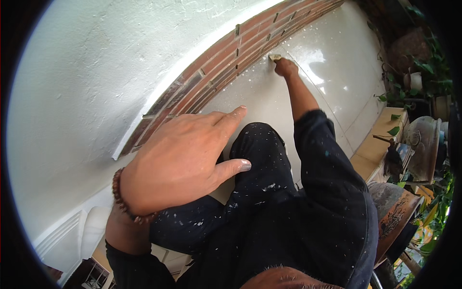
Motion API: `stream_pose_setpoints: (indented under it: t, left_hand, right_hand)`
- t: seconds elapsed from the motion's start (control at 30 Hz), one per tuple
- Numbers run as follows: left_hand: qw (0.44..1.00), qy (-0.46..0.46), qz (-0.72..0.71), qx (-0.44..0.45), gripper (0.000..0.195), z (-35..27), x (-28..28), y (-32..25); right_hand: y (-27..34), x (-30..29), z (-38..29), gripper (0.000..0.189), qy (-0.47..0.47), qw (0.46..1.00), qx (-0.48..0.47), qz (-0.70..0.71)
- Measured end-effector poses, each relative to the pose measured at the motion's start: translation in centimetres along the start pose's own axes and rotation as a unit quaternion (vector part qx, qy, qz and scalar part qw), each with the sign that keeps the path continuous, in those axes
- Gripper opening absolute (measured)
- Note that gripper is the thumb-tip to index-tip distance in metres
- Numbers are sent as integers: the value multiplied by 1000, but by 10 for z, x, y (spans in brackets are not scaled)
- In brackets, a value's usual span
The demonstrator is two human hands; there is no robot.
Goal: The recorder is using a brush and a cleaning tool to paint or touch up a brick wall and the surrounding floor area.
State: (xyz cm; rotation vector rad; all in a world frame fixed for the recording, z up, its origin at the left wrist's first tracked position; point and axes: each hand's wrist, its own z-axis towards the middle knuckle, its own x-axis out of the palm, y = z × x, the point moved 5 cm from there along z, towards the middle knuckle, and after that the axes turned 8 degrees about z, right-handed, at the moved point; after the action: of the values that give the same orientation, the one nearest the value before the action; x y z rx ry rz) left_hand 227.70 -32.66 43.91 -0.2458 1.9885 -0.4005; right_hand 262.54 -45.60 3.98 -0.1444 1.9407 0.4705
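Note:
My right hand (286, 68) reaches far forward and is closed around a small flat-edged tool (275, 57), perhaps a scraper or brush; its handle is hidden by the fingers. The tool is at the pale tiled floor (267, 97), close to the foot of the brick-faced wall base. White specks lie on the tiles around it. Close to the camera, my left hand (184, 151) is raised, back up, with thumb and fingers apart and nothing visible in it. It wears a brown beaded bracelet, and there is white paint on the thumb and a fingertip.
A rough white wall (94, 72) rises on the left above the brick facing (223, 54). Along the right stand large weathered plant pots (420, 148) and leafy plants beside a yellowish tiled ledge (375, 133). A white moulded base (65, 238) is at the lower left.

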Motion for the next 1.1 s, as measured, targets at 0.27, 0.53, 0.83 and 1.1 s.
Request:
stream_pose_setpoints:
  t: [0.27,0.53,0.83,1.1]
  left_hand:
    - [1000,2,0,-26,72,-14,1,7]
    - [1000,17,19,-18,73,-10,6,0]
    - [999,-17,-10,-34,74,-17,0,9]
    - [1000,6,-13,-12,72,-6,4,6]
  right_hand:
    - [-18,51,-101,48,25,999,-45,-6]
    - [15,2,-7,30,-11,1000,-19,-12]
    - [-3,29,-71,34,-21,998,-62,6]
    - [-2,16,-28,33,-41,998,-44,11]
